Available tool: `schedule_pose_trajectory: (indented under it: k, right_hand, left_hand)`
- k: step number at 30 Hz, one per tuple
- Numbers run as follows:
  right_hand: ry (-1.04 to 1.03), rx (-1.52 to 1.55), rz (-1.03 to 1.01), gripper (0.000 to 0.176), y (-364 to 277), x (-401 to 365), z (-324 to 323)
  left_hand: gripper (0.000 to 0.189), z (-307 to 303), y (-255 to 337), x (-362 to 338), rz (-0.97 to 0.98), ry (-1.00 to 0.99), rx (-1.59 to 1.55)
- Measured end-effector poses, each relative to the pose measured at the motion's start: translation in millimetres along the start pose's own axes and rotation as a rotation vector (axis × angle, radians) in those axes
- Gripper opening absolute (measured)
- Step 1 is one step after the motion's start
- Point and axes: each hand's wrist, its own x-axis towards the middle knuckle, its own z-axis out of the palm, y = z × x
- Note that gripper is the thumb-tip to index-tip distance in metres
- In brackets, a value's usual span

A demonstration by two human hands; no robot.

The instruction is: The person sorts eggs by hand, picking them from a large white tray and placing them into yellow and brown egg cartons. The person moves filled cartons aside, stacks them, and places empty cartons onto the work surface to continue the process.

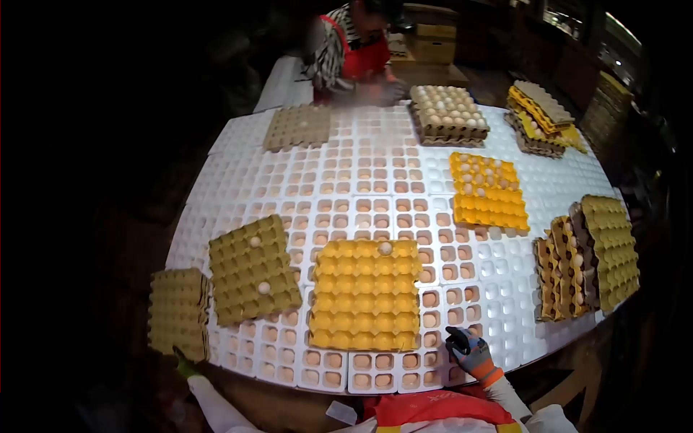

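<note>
My left hand (186, 363) by brown trays (175, 307), right hand (469, 351) over white cartons (509, 310) | can't tell either grip | middle ones hold eggs (381, 380); far yellow tray (491, 211) holds more

So the right hand (471, 353) is in a work glove (476, 351) that's mostly grey with black on the fingers (458, 338), some small dark marking on the back and a bright orange cuff (492, 377), while the left hand (185, 364) has a greenish glove (189, 369) that's pretty dark and hard to make out. Both sleeves are plain white-ish, left one (216, 405) and right one (507, 400) alike. Up front there's a red apron-looking thing (442, 410) with faint lettering too blurry to read, plus yellow bits (508, 428) along the bottom.
</note>
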Motion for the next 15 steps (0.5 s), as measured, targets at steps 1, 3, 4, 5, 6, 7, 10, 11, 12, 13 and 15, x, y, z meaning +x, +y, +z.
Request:
schedule_pose_trajectory:
  k: [1, 3, 4, 5, 6, 7, 10, 11, 12, 13, 15]
  right_hand:
    - [-0.019, 0.004, 0.030, 0.039, -0.7, -2.0, 6.8]
    - [-0.047, -0.016, 0.072, 0.040, -9.3, -8.1, 13.1]
    - [-0.044, -0.041, 0.076, 0.040, -10.5, -9.4, 15.7]
    - [-0.056, -0.063, 0.086, 0.040, -10.3, -13.4, 18.7]
    - [-0.020, -0.079, 0.071, 0.041, -10.0, -18.7, 22.1]
    - [0.024, -0.089, 0.056, 0.041, -8.9, -20.5, 25.0]
    - [0.015, -0.141, 0.049, 0.041, -8.6, -21.9, 28.7]
    - [0.016, -0.122, 0.043, 0.040, -10.9, -20.7, 28.8]
    - [-0.017, -0.100, 0.087, 0.039, -12.0, -21.4, 29.4]
    - [0.021, -0.132, 0.013, 0.038, -7.0, -23.2, 33.8]
    - [-0.042, -0.186, -0.001, 0.038, -6.3, -24.5, 36.3]
  left_hand:
    - [0.069, -9.1, -13.3, -0.6, 0.004, 0.191, 0.170]
    - [0.068, -12.4, -9.4, 16.9, -0.177, 0.049, -0.533]
    - [0.068, -14.2, -10.1, 20.9, -0.266, 0.029, -0.734]
    - [0.068, -14.2, -10.8, 25.2, -0.318, 0.025, -0.852]
    - [0.067, -13.3, -12.0, 26.9, -0.352, 0.031, -0.918]
    - [0.067, -14.5, -13.1, 29.5, -0.378, 0.040, -0.963]
    - [0.066, -24.0, -26.4, 33.7, -0.483, 0.109, -1.084]
    - [0.066, -27.9, -31.7, 33.8, -0.530, 0.151, -1.139]
    - [0.065, -31.2, -36.9, 32.5, -0.582, 0.206, -1.206]
    - [0.065, -37.6, -42.6, 31.6, -0.637, 0.277, -1.264]
    - [0.064, -55.6, -47.9, 28.5, -0.714, 0.482, -1.425]
